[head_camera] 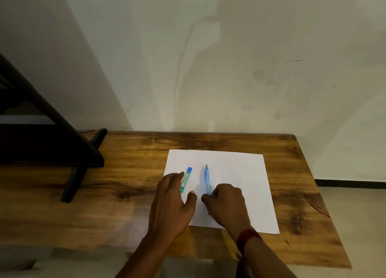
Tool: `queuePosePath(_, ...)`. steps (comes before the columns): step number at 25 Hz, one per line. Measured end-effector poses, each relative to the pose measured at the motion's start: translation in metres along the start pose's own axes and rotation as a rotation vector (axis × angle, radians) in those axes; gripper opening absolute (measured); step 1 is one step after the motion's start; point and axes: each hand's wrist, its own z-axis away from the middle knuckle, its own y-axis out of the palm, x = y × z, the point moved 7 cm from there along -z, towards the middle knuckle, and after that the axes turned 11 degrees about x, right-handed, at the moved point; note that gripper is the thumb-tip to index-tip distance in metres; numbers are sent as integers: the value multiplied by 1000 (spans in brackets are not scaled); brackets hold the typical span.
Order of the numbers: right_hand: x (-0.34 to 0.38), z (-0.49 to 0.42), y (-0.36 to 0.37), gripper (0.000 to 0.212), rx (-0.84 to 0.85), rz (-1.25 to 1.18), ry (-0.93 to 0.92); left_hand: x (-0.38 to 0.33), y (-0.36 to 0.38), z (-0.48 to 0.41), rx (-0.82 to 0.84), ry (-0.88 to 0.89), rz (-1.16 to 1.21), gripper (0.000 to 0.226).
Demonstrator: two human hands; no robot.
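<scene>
A white sheet of paper [236,181] lies on the wooden table [129,173]. On its left part sits a small teal and blue tube [186,180]. A light blue pen [207,178] stands tilted on the sheet, its lower end held in the curled fingers of my right hand [226,204]. My left hand [173,202] rests flat on the sheet's left edge, fingers straight, fingertips right beside the tube. A red thread band circles my right wrist.
A dark wooden frame [52,131] stands on the table's left side, one leg reaching toward the front. The table's back edge meets a pale wall [229,68]. Its right edge drops to a light floor [355,204].
</scene>
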Motion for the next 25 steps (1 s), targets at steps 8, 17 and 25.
queuePosePath(8,26,27,0,20,196,-113,-57,-7,7,-16,126,-161,639,35)
queuePosePath(17,23,17,-44,15,86,-515,-111,-17,17,1,344,-175,696,15)
queuePosePath(25,-4,2,-55,20,-77,-728,-39,-22,28,3,334,-136,546,21)
